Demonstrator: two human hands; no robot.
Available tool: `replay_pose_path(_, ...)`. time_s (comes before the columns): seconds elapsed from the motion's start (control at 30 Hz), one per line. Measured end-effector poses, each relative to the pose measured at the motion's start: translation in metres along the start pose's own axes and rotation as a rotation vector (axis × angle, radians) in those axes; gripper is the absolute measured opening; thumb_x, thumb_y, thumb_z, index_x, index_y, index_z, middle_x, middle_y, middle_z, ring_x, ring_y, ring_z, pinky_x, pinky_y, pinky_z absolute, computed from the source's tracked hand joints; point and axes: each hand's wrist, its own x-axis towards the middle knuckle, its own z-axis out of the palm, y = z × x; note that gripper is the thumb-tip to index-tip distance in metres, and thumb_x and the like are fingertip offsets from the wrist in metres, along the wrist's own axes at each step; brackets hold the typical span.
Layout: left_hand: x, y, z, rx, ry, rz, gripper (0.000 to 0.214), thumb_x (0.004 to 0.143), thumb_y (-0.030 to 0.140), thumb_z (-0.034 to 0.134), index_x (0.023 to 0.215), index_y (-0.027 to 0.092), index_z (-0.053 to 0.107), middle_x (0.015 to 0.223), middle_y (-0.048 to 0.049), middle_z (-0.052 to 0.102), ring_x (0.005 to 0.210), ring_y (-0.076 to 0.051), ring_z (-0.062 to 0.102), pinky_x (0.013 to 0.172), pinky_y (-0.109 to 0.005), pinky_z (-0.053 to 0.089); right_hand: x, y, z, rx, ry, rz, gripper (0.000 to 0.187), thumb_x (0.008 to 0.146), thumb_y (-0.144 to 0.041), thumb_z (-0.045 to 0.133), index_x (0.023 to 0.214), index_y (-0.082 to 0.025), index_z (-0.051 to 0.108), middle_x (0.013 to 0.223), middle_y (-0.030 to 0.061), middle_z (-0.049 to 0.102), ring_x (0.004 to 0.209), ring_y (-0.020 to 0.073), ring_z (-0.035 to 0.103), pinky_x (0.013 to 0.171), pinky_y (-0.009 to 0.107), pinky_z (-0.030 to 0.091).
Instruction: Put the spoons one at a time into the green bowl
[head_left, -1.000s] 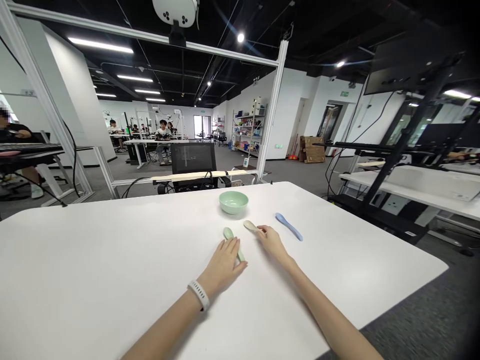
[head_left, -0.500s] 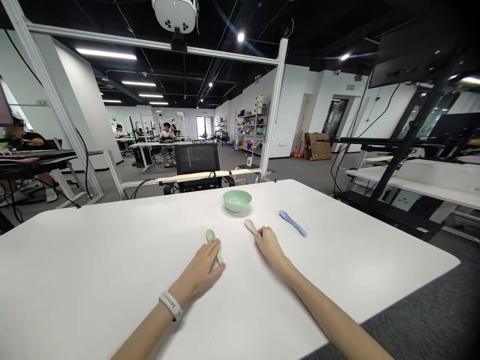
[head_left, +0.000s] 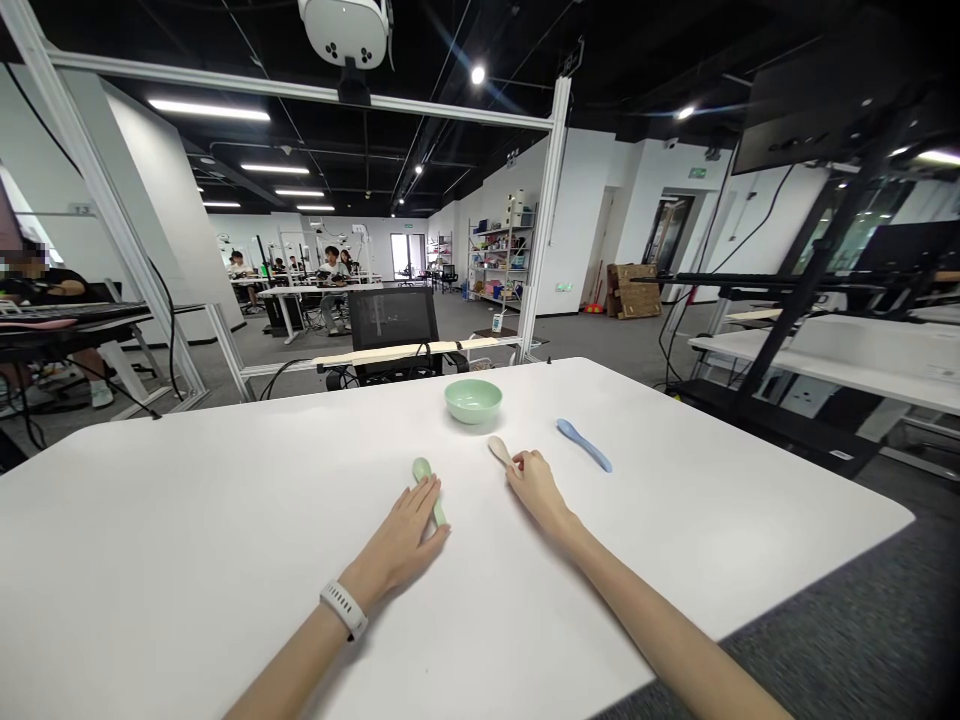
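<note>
My left hand [head_left: 401, 535], with a pale watch band at its wrist, rests over a light green spoon [head_left: 423, 468]. Its fingers are stretched across the handle and the thumb is spread near the handle's end. Further right, my right hand [head_left: 536, 492] is closed on the handle of a beige spoon [head_left: 499, 449], whose bowl end points away from me. Most of that handle is hidden by the fingers. A blue spoon [head_left: 585, 445] lies slanted to the right of my right hand, touched by neither hand. Beyond the beige spoon stands a green bowl [head_left: 473, 402].
The white table [head_left: 247, 540] has rounded corners. Past its far edge are a black mesh chair [head_left: 394, 320] and a metal frame [head_left: 546, 220]. A dark stand [head_left: 795, 290] rises at the right. Several people sit at desks in the background.
Both hands and the spoons stay nearly where they were. The whole view has shifted very slightly.
</note>
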Motion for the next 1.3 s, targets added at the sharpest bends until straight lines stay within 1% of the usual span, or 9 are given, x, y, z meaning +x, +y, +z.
replay_pose_path(0.13,0.0009,-0.0021,0.0033,-0.008,0.013,-0.005,0.069,0.105,0.052,0.043,0.166,0.023,0.031,0.174,-0.0118,0.032,0.161,-0.027,0.032,0.134,-0.050,0.029,-0.0002,-0.0008,-0.0008,-0.002,-0.017,0.006,0.021,0.094,-0.014,0.055,0.105,-0.010,0.073,0.115,0.0181,0.069,0.091,0.0217,0.069,0.079,0.027,0.048)
replay_pose_path(0.27,0.0010,-0.0002,0.0020,-0.009,-0.013,-0.033,0.070,0.104,0.053,0.042,0.166,0.021,0.032,0.175,-0.0124,0.031,0.162,-0.028,0.030,0.134,-0.052,0.029,0.0004,-0.0006,0.0009,-0.013,-0.015,-0.001,0.024,0.094,-0.013,0.054,0.108,-0.007,0.073,0.117,0.0194,0.069,0.089,0.0206,0.068,0.082,0.027,0.049)
replay_pose_path(0.43,0.0004,-0.0014,0.0021,-0.001,0.014,-0.007,0.069,0.104,0.052,0.043,0.167,0.025,0.031,0.175,-0.0106,0.032,0.161,-0.028,0.031,0.134,-0.052,0.030,0.0000,0.0013,-0.0002,-0.009,-0.012,-0.004,0.025,0.093,-0.016,0.056,0.108,-0.009,0.074,0.115,0.0186,0.069,0.092,0.0222,0.069,0.081,0.028,0.049)
replay_pose_path(0.53,0.0002,-0.0035,0.0031,0.004,0.010,-0.007,0.069,0.104,0.052,0.042,0.167,0.024,0.031,0.175,-0.0111,0.032,0.162,-0.029,0.031,0.134,-0.052,0.031,0.0001,0.0035,-0.0004,0.005,-0.020,-0.008,0.027,0.092,-0.017,0.057,0.111,-0.008,0.075,0.117,0.0188,0.069,0.093,0.0227,0.069,0.080,0.028,0.049)
replay_pose_path(0.7,-0.0002,-0.0025,0.0019,0.002,0.010,-0.002,0.069,0.104,0.052,0.043,0.167,0.025,0.031,0.175,-0.0103,0.032,0.161,-0.028,0.031,0.134,-0.051,0.030,0.0019,0.0048,0.0032,-0.025,0.012,-0.017,0.027,0.092,-0.017,0.056,0.108,-0.009,0.076,0.113,0.0178,0.071,0.094,0.0228,0.069,0.083,0.028,0.050)
replay_pose_path(0.9,-0.0008,0.0030,-0.0031,-0.016,-0.032,-0.037,0.072,0.104,0.056,0.040,0.166,0.021,0.030,0.176,-0.0121,0.027,0.163,-0.028,0.027,0.135,-0.052,0.027,0.0019,0.0031,0.0031,-0.039,0.001,-0.021,0.027,0.094,-0.017,0.056,0.109,-0.006,0.076,0.115,0.0194,0.070,0.095,0.0237,0.069,0.086,0.029,0.050)
replay_pose_path(1.1,-0.0014,0.0017,-0.0026,-0.015,0.015,-0.015,0.072,0.104,0.057,0.042,0.166,0.024,0.031,0.175,-0.0112,0.031,0.162,-0.029,0.029,0.133,-0.052,0.032,0.0017,0.0038,0.0025,-0.049,-0.021,-0.025,0.028,0.096,-0.016,0.055,0.113,-0.005,0.075,0.116,0.0192,0.069,0.098,0.0227,0.069,0.088,0.027,0.049)
replay_pose_path(1.3,0.0008,-0.0017,0.0008,-0.027,0.000,-0.024,0.076,0.103,0.061,0.041,0.167,0.021,0.029,0.177,-0.0127,0.027,0.164,-0.029,0.026,0.134,-0.052,0.030,0.0033,0.0049,0.0040,-0.069,-0.020,-0.025,0.026,0.096,-0.016,0.057,0.112,-0.005,0.075,0.115,0.0191,0.069,0.093,0.0220,0.069,0.085,0.028,0.048)
